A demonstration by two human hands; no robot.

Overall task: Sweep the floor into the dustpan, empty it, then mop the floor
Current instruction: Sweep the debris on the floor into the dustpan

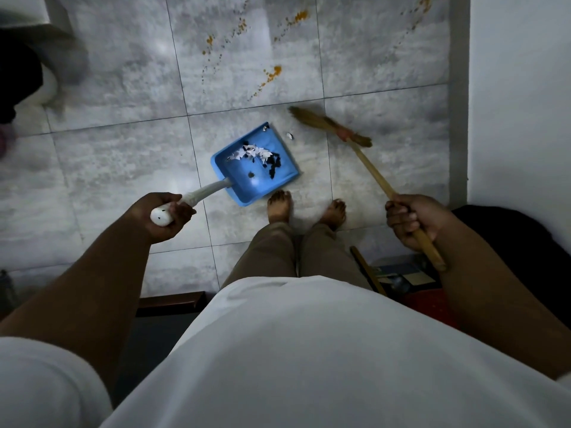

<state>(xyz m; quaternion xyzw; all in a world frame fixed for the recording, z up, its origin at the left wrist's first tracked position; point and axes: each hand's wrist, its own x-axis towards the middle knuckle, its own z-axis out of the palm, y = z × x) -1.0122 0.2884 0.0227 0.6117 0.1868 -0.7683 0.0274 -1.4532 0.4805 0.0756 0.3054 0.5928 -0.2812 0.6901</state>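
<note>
Looks like a home interior, probably a hallway or room corner. Cues: large grey marble-look floor tiles (253, 88) with thin grout lines, plain white wall (522, 88) with a grey skirting strip (458, 88), person barefoot (279, 206) indoors, household blue plastic dustpan (256, 168) and a straw broom (333, 125). Dim lighting, dark furniture edge (173, 301) at bottom.

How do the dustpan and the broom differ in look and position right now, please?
The dustpan is blue plastic with a white handle; the broom is brown straw on a wooden stick. The dustpan holds paper scraps; the broom carries none. The left hand grips the dustpan, the right hand the broom. Both reach down to the tiled floor.
</note>
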